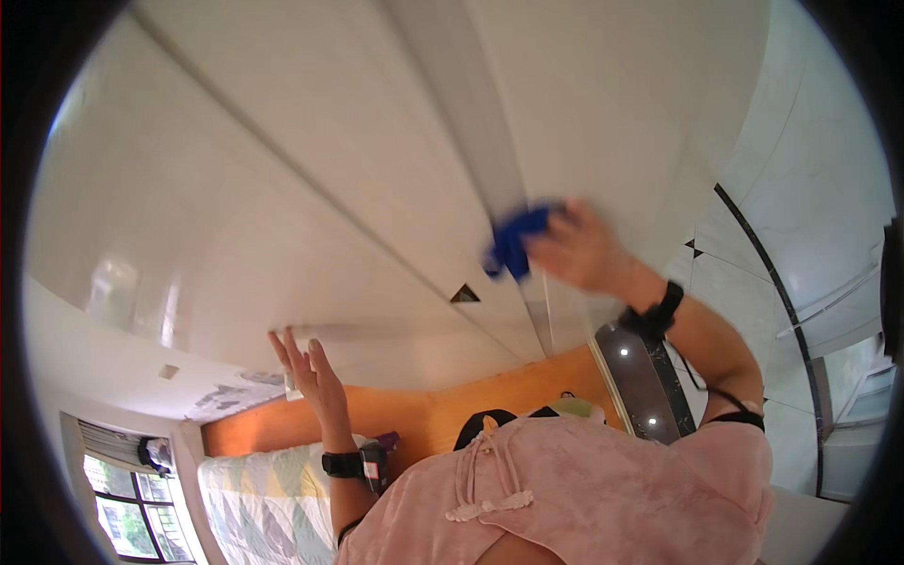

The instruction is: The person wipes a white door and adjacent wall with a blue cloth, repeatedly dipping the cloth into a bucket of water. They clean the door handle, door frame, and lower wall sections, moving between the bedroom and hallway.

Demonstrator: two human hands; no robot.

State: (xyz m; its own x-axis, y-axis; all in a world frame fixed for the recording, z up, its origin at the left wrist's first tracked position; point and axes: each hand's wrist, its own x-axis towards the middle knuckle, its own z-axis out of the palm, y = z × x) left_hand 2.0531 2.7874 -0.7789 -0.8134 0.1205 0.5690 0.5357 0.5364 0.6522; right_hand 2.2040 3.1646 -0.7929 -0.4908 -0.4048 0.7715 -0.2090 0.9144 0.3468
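Note:
My right hand (pixel 583 251), blurred, grips a bunched blue cloth (pixel 519 240). The cloth lies over a grey vertical strip (pixel 452 106) between glossy cream panels (pixel 339 106); whether it presses on them is hard to tell. Lower left, my left hand (pixel 311 374) is raised with fingers apart and nothing visible in it. Its fingertips are close to the panel surface, and contact cannot be made out. Between the hands, a small dark triangle (pixel 465 294) shows at the foot of the panels.
Orange-brown wooden flooring (pixel 424 409) runs below the panels. A quilted bed cover (pixel 261 501) lies at lower left, near a window (pixel 134 505). To the right, a dark threshold strip (pixel 643 381) borders pale floor tiles (pixel 741 282). Black bands circle both wrists.

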